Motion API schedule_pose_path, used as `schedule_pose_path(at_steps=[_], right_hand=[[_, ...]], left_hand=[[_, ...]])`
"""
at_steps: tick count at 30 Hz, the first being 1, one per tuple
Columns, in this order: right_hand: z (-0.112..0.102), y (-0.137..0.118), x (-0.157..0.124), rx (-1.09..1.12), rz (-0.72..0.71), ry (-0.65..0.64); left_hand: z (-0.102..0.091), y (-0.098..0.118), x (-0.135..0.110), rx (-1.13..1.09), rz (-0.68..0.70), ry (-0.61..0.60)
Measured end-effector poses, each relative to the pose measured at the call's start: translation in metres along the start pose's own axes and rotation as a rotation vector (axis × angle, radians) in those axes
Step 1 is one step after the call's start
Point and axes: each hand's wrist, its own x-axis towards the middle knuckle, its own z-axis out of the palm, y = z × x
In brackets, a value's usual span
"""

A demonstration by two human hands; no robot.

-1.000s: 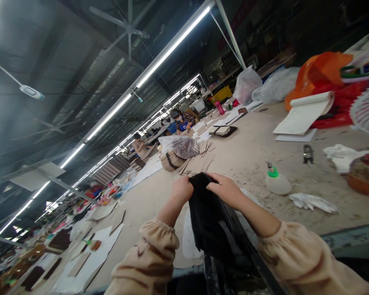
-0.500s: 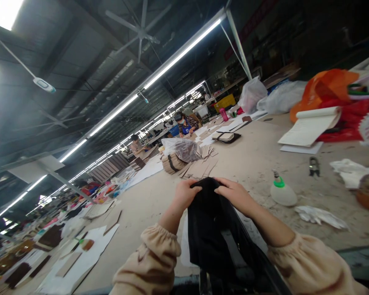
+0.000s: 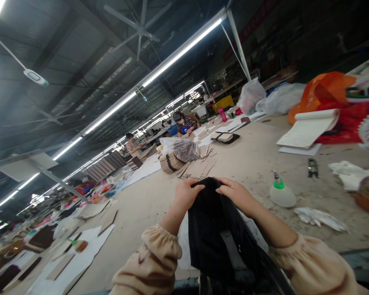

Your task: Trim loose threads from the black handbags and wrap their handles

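Observation:
A black bag (image 3: 207, 233) with what looks like a fabric lining hangs between my hands at the table's front edge. My left hand (image 3: 188, 193) grips its upper left rim, thumb on the near face and fingers behind. On the upper right rim, my right hand (image 3: 233, 192) pinches the material the same way. A grey strip (image 3: 233, 248) shows on the bag's dark surface. The bag's lower end runs out of the picture, and the fingertips behind the rim are hidden.
To the right lie a squeeze bottle (image 3: 282, 194) with a green collar, small black snips (image 3: 313, 168), a white glove (image 3: 321, 218) and a notepad (image 3: 310, 129). Ahead, cardboard pieces (image 3: 199, 169) lie beside a bundled stack (image 3: 171, 162). A co-worker (image 3: 184, 124) sits farther back.
The view has shifted slightly. Both hands keep their hold on the bag's rim, and its body has opened a little, with more of the grey strip showing.

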Motion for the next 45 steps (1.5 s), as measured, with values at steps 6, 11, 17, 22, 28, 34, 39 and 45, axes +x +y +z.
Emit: schedule_pose_path(at_steps=[6,11,17,22,28,34,39,45], right_hand=[[0.0,0.001,0.0,0.004,0.005,0.002],[-0.001,0.002,0.001,-0.01,0.004,-0.004],[-0.002,0.003,0.001,-0.02,-0.017,-0.014],[-0.002,0.002,0.001,-0.025,-0.01,-0.011],[-0.003,0.002,0.001,-0.022,0.0,-0.018],[-0.004,0.002,0.0,-0.013,0.002,-0.02],[-0.003,0.002,0.001,-0.005,0.011,-0.008],[-0.003,0.001,0.001,0.007,-0.018,-0.026]], left_hand=[[0.0,0.002,-0.002,0.017,0.006,-0.001],[0.0,0.003,-0.003,0.058,0.038,0.007],[0.001,0.002,-0.003,0.082,0.046,0.006],[0.0,0.002,-0.002,0.095,0.052,0.009],[0.0,0.005,-0.003,0.089,0.065,0.031],[-0.004,0.012,-0.012,0.217,0.147,0.226],[-0.007,0.012,-0.015,0.288,0.236,0.256],[-0.004,0.01,-0.013,0.297,0.297,0.269]])
